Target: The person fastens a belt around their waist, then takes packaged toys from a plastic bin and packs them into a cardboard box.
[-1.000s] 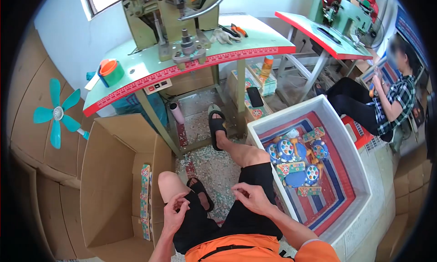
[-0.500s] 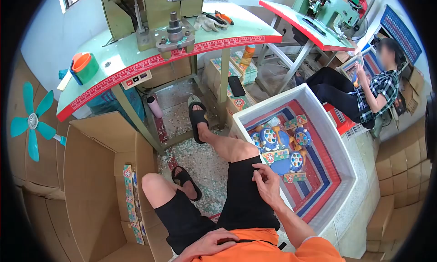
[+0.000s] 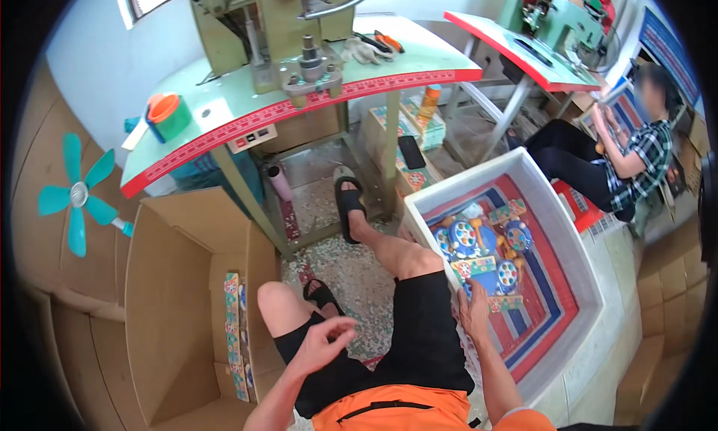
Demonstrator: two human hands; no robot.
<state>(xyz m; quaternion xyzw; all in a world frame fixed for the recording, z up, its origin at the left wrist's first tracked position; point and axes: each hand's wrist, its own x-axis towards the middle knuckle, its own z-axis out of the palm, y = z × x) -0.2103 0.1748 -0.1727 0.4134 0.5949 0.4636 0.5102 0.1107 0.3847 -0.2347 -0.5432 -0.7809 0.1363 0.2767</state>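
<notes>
My right hand (image 3: 473, 311) reaches over the near-left rim of a white plastic bin (image 3: 591, 334), fingers stretched toward the toys inside. Its fingertips are at a blue toy piece; whether they touch it I cannot tell. Several blue toys, each with a white disc of coloured dots (image 3: 507, 272), lie there among orange parts and printed cards (image 3: 473, 267). Above my thigh on the left, my left hand (image 3: 327, 343) hovers with loosely bent fingers and nothing visible in them. Left of my knee stands an open cardboard box (image 3: 168, 304) with a row of printed packages (image 3: 232, 334) along one side.
A green-topped table (image 3: 419, 49) with a press (image 3: 310, 64), gloves and pliers stands ahead. Beneath it are a pink bottle (image 3: 280, 182) and a phone (image 3: 410, 153) on stacked cards. A teal fan (image 3: 78, 194) is at left. Another person (image 3: 624, 150) sits at right.
My right hand has moved from my thigh to the toys in the bin. My left hand has lifted from my waist and moved forward. The view has shifted slightly left.
</notes>
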